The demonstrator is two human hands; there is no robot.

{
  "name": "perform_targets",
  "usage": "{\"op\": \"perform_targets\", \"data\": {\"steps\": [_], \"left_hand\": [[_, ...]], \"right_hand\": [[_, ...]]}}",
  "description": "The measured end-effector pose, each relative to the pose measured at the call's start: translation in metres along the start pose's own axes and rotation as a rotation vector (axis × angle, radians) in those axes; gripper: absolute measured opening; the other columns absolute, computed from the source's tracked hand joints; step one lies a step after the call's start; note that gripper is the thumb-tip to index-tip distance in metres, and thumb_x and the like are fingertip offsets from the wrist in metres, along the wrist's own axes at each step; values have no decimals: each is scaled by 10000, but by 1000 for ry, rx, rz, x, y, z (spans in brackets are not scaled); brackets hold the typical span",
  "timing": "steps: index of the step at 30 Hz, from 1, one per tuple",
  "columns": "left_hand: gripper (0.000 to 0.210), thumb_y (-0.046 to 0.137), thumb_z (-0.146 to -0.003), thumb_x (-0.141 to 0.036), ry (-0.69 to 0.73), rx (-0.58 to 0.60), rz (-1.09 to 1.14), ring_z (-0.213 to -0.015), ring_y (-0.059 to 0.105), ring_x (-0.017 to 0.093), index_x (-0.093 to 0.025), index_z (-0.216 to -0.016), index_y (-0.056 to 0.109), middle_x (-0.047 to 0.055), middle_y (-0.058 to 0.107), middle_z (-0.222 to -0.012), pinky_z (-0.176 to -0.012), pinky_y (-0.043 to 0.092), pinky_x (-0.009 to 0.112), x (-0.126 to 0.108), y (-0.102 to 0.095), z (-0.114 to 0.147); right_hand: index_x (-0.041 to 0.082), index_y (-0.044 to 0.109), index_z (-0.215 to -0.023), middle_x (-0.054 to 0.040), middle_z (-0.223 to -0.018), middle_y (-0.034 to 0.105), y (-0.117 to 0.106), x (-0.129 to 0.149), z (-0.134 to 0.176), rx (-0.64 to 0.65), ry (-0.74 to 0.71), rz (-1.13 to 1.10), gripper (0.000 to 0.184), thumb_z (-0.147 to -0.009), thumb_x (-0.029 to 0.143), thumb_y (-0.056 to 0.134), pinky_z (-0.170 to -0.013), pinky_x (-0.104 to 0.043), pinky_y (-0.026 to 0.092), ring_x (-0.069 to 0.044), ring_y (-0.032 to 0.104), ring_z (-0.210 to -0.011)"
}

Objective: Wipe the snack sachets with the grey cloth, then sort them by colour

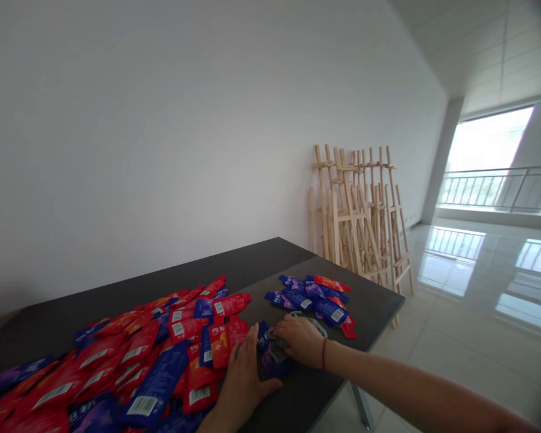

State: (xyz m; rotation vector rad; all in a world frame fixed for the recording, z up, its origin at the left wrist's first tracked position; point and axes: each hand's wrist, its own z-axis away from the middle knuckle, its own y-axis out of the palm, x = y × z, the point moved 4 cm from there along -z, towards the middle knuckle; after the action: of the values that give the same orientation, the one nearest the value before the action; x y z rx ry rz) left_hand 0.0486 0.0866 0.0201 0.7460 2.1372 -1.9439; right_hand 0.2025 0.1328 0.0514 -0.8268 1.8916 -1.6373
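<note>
On the dark bench (247,261), a blue pouch (262,334) is laid flat in the gap between a large pile (135,349) of red and blue pouches and a small pile (313,294) set farther off to the right. Its middle is partly covered by a gray cloth (314,323) and by the right grip (301,338). Long axis: run mostly away from the wearer, far end tipped a bit left, near end a bit right.

Right grip is the nearer one: placed directly over the pouch, entered from the right side, fingers curled and the cloth bunched under them. Whether pouch film is also pinched can't be told; it's hidden by the fingers.

Left grip (243,388) is held spread, nothing seen pinched. Fingers are pointed away along the large pile's right edge, thumb stretched right toward the pouch's near end. Thumb-to-pouch contact can't be confirmed from this angle.
</note>
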Motion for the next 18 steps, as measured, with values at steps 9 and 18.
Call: {"op": "perform_targets", "data": {"steps": [9, 18], "left_hand": [[1002, 667, -622, -324, -32, 0, -24, -1423, 284, 270, -125, -1474, 178, 142, 321, -1537, -1166, 204, 436, -3, -2, 0], [986, 616, -648, -328, -10, 2, -20, -1434, 259, 274, -56, -1474, 154, 175, 266, -1552, -1163, 217, 443, -2, 3, 0]], "right_hand": [[114, 668, -958, -130, -975, 684, 4, 10, -45, 44, -25, 131, 171, -860, 209, 563, -735, -336, 444, -245, 574, -951], [224, 589, -1216, -43, -1243, 626, -5, 14, 31, 42, -367, -17, 396, -824, 281, 598, -833, -344, 394, -222, 525, -1017]]}}
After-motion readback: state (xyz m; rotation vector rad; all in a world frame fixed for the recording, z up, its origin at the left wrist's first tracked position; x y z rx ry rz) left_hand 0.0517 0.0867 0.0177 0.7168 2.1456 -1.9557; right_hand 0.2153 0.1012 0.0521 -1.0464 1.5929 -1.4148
